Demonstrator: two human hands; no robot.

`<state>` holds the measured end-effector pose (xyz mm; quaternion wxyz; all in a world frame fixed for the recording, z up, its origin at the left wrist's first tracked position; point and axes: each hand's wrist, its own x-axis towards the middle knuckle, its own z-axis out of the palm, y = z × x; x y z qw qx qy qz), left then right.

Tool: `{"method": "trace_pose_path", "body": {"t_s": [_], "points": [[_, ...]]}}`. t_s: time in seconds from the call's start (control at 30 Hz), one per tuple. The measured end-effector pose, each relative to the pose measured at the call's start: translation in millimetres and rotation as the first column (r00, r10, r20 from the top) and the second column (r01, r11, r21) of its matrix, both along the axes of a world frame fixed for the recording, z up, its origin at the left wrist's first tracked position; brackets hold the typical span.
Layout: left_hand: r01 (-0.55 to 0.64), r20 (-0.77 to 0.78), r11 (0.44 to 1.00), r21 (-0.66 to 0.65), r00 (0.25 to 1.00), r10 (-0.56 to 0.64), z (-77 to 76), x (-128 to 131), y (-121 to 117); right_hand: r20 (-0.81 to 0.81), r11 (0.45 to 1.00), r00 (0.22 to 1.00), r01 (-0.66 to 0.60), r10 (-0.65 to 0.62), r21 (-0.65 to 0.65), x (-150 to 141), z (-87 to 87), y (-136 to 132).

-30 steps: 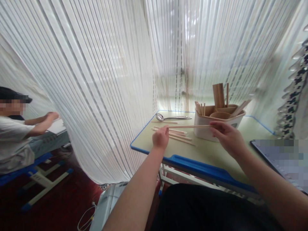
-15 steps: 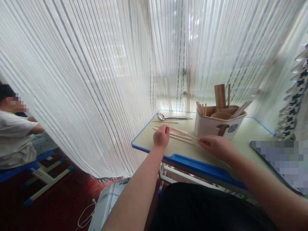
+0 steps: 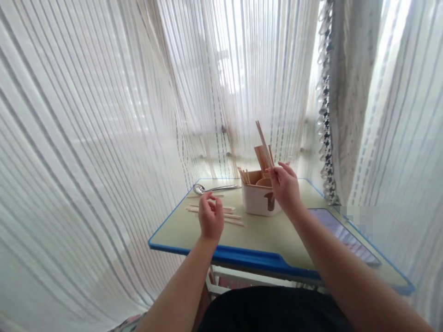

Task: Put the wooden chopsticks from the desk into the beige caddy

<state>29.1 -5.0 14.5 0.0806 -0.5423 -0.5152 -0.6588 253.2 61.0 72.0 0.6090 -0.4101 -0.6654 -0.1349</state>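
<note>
My right hand [image 3: 285, 186] grips a pair of light wooden chopsticks [image 3: 262, 137] and holds them nearly upright over the utensil holder [image 3: 254, 202]. Whether their lower ends touch the holder is hidden by my fingers. The holder is white with a brown inside, and a bundle of darker brown chopsticks [image 3: 259, 157] and some short pale sticks [image 3: 244, 176] stand in it. Loosely curled and holding nothing, my left hand [image 3: 211, 221] hovers by several loose chopsticks [image 3: 234, 222] lying on the desk. A metal slotted spoon [image 3: 199, 189] lies behind them.
The pale desk [image 3: 173, 233] has a raised blue edge. A flat, dark-edged panel with a bluish surface [image 3: 346, 237] lies on its right side. Striped sheer curtains [image 3: 104, 138] hang close behind and to the left.
My right hand has lifted chopsticks from the desk and carried them up to the holder. My left hand has loosened its closed fingers. The view has turned right.
</note>
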Motion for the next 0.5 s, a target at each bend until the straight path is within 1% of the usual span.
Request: {"method": "trace_pose_path", "body": {"t_s": [0.07, 0.13, 0.23, 0.3, 0.4, 0.5], "points": [[0.107, 0.026, 0.992, 0.064, 0.994, -0.109, 20.9, 29, 0, -0.051, 0.999, 0.998, 0.044, -0.043, 0.021, -1, -7.5, 5], [0.177, 0.012, 0.981, 0.073, 0.984, -0.178, 45.8, 58, 4, -0.083, 0.997, 0.994, 0.071, -0.069, 0.019, -2, -17.0, 5], [0.226, 0.010, 0.974, -0.005, 0.974, -0.226, 82.8, 91, 15, -0.114, 0.997, 0.990, 0.078, -0.079, -0.014, -5, -28.0, 1], [0.245, -0.030, 0.966, -0.083, 0.968, -0.248, 102.2, 107, 26, -0.130, 0.997, 0.989, 0.067, -0.072, -0.037, -6, -31.8, 0], [0.248, -0.121, 0.956, -0.154, 0.956, -0.268, 120.5, 121, 40, -0.148, 0.998, 0.988, 0.040, -0.048, -0.053, -6, -32.2, -2], [0.212, -0.170, 0.966, -0.147, 0.957, -0.236, 128.6, 129, 50, -0.168, 0.999, 0.986, -0.009, 0.004, -0.033, -4, -29.2, -3]]}}
